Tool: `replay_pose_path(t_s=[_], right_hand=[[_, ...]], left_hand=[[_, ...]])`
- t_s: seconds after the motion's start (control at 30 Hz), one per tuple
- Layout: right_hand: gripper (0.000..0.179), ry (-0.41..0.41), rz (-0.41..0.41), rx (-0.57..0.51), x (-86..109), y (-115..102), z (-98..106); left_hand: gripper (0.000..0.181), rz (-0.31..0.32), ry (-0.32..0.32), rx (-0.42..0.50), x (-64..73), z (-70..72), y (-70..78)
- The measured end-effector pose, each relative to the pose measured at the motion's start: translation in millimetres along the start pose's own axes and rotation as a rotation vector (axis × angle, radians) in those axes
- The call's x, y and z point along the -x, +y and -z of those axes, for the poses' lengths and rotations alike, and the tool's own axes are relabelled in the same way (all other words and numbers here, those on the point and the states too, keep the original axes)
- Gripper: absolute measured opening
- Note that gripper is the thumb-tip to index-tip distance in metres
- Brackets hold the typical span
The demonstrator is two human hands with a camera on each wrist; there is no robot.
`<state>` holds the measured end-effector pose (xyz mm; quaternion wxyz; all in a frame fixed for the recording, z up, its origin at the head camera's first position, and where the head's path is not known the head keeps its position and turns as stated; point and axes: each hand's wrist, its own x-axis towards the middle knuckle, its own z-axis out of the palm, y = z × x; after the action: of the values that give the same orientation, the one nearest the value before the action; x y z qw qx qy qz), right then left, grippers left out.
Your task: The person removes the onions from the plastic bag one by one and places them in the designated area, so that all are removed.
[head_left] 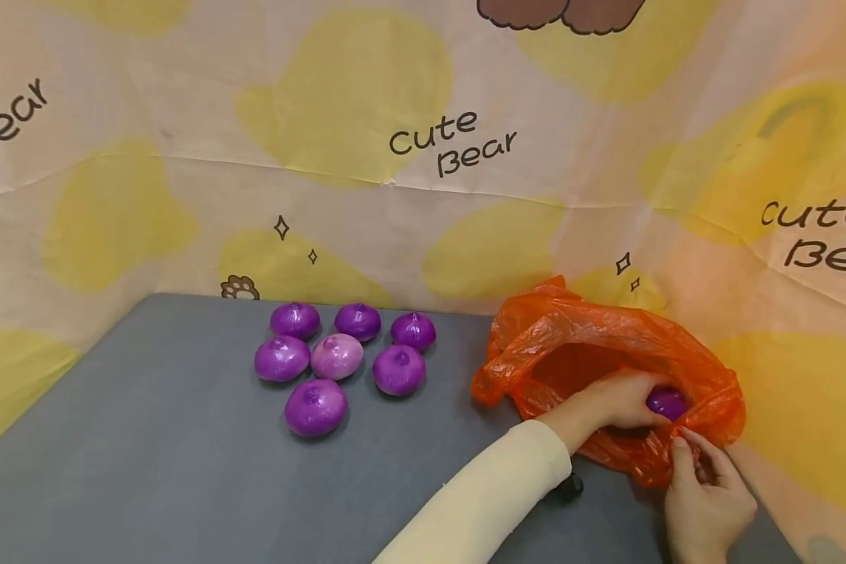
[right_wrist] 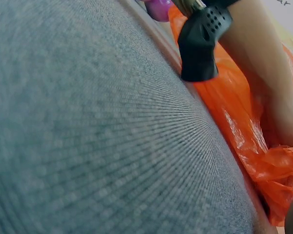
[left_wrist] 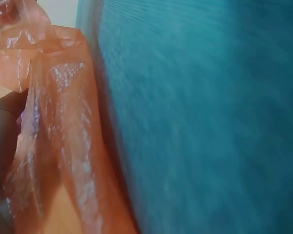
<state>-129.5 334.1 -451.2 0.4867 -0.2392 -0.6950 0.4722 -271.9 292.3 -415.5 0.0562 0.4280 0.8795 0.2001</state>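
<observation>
An orange-red plastic bag (head_left: 557, 329) lies with its mouth spread at the right of the grey table. Inside that mouth my left hand (head_left: 623, 398) holds a shiny purple onion (head_left: 667, 403) near the right side; some of its fingers are hidden. My right hand (head_left: 708, 493) pinches the bag's near right rim between thumb and fingers. In the left wrist view, the bag's crinkled film (left_wrist: 73, 122) partly covers the hand. The right wrist view shows the left forearm (right_wrist: 263, 68) reaching down into the bag.
Several purple onions stand in a cluster left of the bag, among them a paler one (head_left: 336, 356) and a nearest one (head_left: 315, 408). A black wrist camera (right_wrist: 200, 48) sits on the left forearm. Printed cloth (head_left: 324, 102) hangs behind and right of the table (head_left: 183, 470).
</observation>
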Motion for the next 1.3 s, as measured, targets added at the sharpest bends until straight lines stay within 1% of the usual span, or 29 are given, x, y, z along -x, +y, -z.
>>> replay_pose_path(t_s=[0.1, 0.17, 0.27, 0.33, 0.4, 0.47, 0.53, 0.63, 0.83, 1.13, 1.3], right_hand=[[0.019, -0.006, -0.002, 0.001, 0.8, 1, 0], [0.02, -0.004, -0.002, 0.008, 1.4, 1, 0], [0.02, -0.008, -0.001, 0.009, 0.4, 0, 0], [0.02, -0.014, -0.002, 0.004, -1.4, -2, -2], [0.019, -0.024, -0.005, -0.007, -3.2, -3, -4], [0.018, -0.031, -0.008, -0.021, -5.4, -5, -5], [0.018, -0.032, -0.006, -0.033, -6.7, -5, -6], [0.019, -0.029, -0.015, -0.052, -6.9, -5, -4], [0.02, -0.03, -0.063, -0.062, -2.8, -1, -1], [0.021, -0.044, -0.066, -0.078, -5.8, 1, -3], [0.021, -0.05, -0.072, -0.085, -4.8, 2, -4]], left_hand=[[0.058, 0.012, 0.02, -0.013, 8.8, 4.6, -2.3], [0.058, 0.026, 0.049, -0.026, 14.7, 7.8, -3.8], [0.056, 0.057, 0.112, -0.029, 23.7, 14.2, -6.2], [0.056, 0.08, 0.151, -0.02, 31.5, 20.6, -7.7], [0.056, 0.106, 0.174, 0.002, 41.0, 28.9, -8.8], [0.058, 0.127, 0.185, 0.022, 50.7, 37.9, -9.0], [0.06, 0.129, 0.189, 0.029, 59.4, 45.6, -9.4], [0.061, 0.111, 0.193, 0.02, 71.5, 53.7, -10.6], [0.063, 0.044, 0.192, 0.004, 99.4, 62.8, -11.9], [0.064, -0.05, 0.208, -0.004, 143.9, 76.9, -9.0], [0.063, -0.096, 0.218, -0.008, 166.1, 80.7, -9.3]])
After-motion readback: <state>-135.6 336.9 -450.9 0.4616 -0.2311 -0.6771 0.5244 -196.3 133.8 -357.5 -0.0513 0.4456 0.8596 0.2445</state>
